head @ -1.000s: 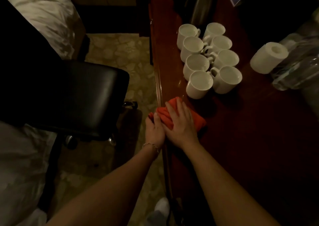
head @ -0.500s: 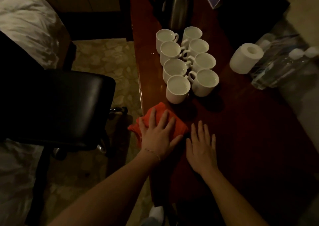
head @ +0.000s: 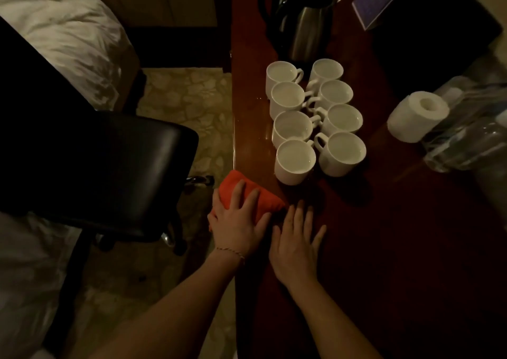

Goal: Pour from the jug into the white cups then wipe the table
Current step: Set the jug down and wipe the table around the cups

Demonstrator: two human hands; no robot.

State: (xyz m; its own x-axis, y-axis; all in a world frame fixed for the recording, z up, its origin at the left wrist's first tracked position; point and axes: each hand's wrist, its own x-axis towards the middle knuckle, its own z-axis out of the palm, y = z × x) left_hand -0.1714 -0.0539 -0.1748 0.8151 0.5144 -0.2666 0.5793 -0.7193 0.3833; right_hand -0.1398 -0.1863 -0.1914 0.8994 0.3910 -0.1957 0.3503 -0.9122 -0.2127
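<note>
Several white cups (head: 315, 120) stand in two rows on the dark red table (head: 397, 235), each holding liquid. A steel jug (head: 304, 26) stands behind them at the far end. An orange cloth (head: 248, 194) lies folded at the table's left edge, partly hanging over it. My left hand (head: 238, 221) presses flat on the cloth with fingers spread. My right hand (head: 296, 246) rests flat on the bare table just right of the cloth, fingers apart, holding nothing.
A toilet paper roll (head: 417, 117) and plastic-wrapped water bottles (head: 472, 136) sit at the right. A purple card (head: 375, 4) stands at the back. A black chair (head: 109, 166) is close to the table's left edge, with a bed (head: 63, 37) beyond.
My right hand left the cloth and settled flat on the table beside it. My left hand took over on top of the cloth, which slid slightly left toward the edge.
</note>
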